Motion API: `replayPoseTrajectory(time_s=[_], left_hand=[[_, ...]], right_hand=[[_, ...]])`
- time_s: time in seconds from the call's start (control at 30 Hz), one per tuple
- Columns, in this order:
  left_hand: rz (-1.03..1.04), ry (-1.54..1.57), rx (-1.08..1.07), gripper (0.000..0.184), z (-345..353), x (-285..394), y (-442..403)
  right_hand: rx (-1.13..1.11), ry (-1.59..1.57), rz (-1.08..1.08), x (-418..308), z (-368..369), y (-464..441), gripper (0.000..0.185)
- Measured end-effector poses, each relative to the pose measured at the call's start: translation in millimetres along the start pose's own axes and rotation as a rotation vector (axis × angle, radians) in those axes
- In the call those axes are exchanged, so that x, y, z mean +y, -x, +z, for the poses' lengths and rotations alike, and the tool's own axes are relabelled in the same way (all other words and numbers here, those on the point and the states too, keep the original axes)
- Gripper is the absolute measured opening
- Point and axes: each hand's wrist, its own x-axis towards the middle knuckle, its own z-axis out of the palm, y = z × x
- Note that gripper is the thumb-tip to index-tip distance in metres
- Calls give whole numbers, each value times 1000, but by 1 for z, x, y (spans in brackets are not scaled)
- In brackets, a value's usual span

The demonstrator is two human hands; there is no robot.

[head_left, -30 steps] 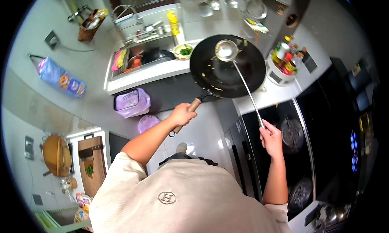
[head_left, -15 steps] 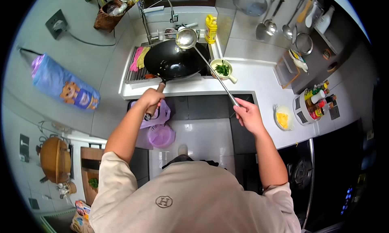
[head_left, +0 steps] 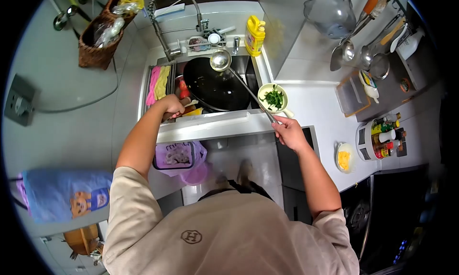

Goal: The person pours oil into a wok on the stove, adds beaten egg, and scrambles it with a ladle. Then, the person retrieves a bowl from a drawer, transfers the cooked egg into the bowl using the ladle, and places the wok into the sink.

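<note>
My left hand (head_left: 172, 106) is closed round the handle of a black wok (head_left: 217, 86), which sits in the sink (head_left: 249, 69) with a few food scraps inside it. With my right hand (head_left: 288, 131) I grip the end of a long metal ladle (head_left: 244, 85). The ladle's round bowl is above the wok's far rim; I cannot tell whether they touch. Under the ladle's shaft, at the sink's right edge, stands a pale handled bowl (head_left: 273, 97) of chopped greens. Something red and something yellow show in the sink left of the wok.
A spring-neck faucet (head_left: 162, 38) and yellow detergent bottle (head_left: 255, 36) stand behind the sink. Pink and yellow cloths (head_left: 158, 85) hang at its left. Rightward are a bowl of yellow food (head_left: 344, 158) and a condiment rack (head_left: 377, 139). A lined bin (head_left: 178, 155) stands below.
The wok has gone down into the sink, and my left hand on its handle has moved left. The ladle has come along above it. My view has shifted nearer the sink.
</note>
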Motion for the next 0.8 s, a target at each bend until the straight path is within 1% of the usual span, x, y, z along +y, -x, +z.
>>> replayPoseTrajectory(time_s=[0.13,0.17,0.27,0.3,0.4,0.43,0.5,0.57,0.67,0.77,0.8], left_hand=[[-13,23,-33,17,-10,-4,-51],[13,-79,-55,20,-14,-7,-65],[50,-494,81,24,-18,-6,-86],[-125,-480,95,29,-22,5,-76],[-47,-607,332,36,-20,-24,-83],[-97,-581,342,40,-16,-24,-81],[-106,-581,371,37,-4,-36,-90],[-107,-577,418,34,2,-45,-99],[-102,-617,388,35,1,-50,-104],[-76,-614,369,39,0,-41,-95],[14,-589,447,39,3,-45,-97]], right_hand=[[-58,33,20,17,-13,-53,34],[-70,71,35,16,-16,-66,33],[-100,166,60,13,-17,-102,29],[-126,221,78,16,-16,-115,29],[-195,322,128,30,-11,-148,28],[-214,336,164,31,-8,-156,28],[-261,362,241,37,0,-164,29],[-313,387,303,44,9,-176,37],[-285,374,272,50,18,-175,38],[-104,604,-109,103,27,-177,29],[-64,688,-103,105,28,-172,30]])
